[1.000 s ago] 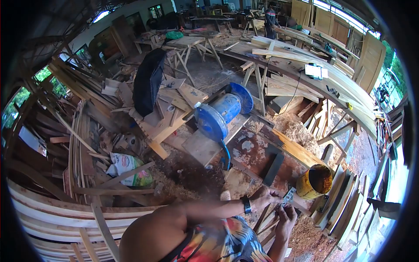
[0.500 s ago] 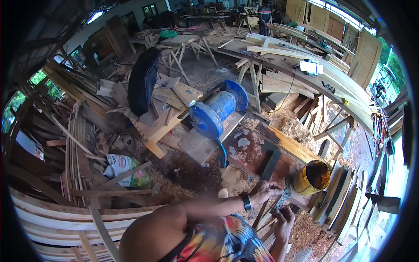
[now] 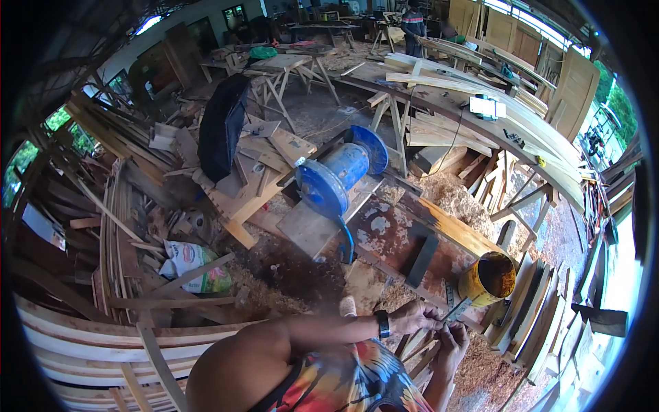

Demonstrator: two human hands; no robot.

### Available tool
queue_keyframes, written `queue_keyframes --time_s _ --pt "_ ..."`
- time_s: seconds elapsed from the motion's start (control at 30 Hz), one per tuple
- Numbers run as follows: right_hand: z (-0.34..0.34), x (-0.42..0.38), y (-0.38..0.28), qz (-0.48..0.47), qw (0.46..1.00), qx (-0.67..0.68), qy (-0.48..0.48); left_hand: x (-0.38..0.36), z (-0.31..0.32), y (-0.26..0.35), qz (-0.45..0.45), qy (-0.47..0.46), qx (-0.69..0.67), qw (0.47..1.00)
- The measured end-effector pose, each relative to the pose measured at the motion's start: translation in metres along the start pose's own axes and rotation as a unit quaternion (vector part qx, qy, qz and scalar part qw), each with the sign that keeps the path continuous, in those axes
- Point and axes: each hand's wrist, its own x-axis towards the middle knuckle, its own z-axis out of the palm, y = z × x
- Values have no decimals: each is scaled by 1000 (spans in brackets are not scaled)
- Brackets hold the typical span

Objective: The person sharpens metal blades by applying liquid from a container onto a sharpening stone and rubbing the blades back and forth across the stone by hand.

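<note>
In the head view, the clearest printing is on a white and green sack (image 3: 184, 259) lying among the timber on the left; it bears a red patch and some lettering, too small and blurred to read. The face of the dark wristwatch (image 3: 382, 324) on the left wrist cannot be made out either.

A yellow bucket (image 3: 472, 283) stands just beyond the hands, its mouth facing the camera; its inner wall is stained orange-brown, and the dark contents are too unclear to name. The sack's contents cannot be seen. A blue spool-shaped drum (image 3: 343, 165), with wide round ends, lies on its side on a board near the middle.

The left hand (image 3: 419, 316) and right hand (image 3: 454, 341) are close together in front of the printed shirt (image 3: 357, 374), fingertips pinched on a thin, greyish strip (image 3: 456, 310). The strip is between them, slanting up towards the bucket, seen nearly edge-on. Whether it touches the bucket cannot be told.

Near them lies a dark plank (image 3: 421, 261) on a worn, blotched board (image 3: 384, 230). Wood shavings (image 3: 456, 192) heap beneath the long workbench (image 3: 439, 103), where light boards are stacked. Farther back stands another person (image 3: 413, 29) in a striped top.
</note>
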Motion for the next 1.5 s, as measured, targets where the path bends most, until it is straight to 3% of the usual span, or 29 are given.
queue_keyframes --time_s 0.1,0.3,0.57,0.7,0.73,0.77,0.83,0.9,1.03,1.3,1.5 --pt "-1 1 2 6 1000 28 0 -1 2 -5 -4 -5 -107 994" --pt "6 -1 -3 16 998 64 -2 -3 3 -8 -17 -5 -186 982" --pt "2 0 5 21 997 69 16 -4 1 -2 -38 3 -144 989" --pt "13 0 -7 39 998 15 39 -4 6 -12 -43 26 -259 964" --pt "9 2 -2 42 999 -9 34 -10 7 4 -59 40 -232 970" --pt "24 -1 -24 108 985 -95 91 -11 3 18 -78 46 -207 974" --pt "20 5 -10 72 995 18 70 -4 -1 -2 -83 33 -248 965" --pt "4 12 10 68 995 -6 71 -8 -3 9 -132 81 -255 954" --pt "12 15 1 77 993 77 46 -11 -4 20 -116 66 -181 975" --pt "20 21 7 171 961 217 34 -11 -16 36 -150 69 -158 973" --pt "27 28 9 210 953 213 52 -7 -24 27 -141 84 -137 977"
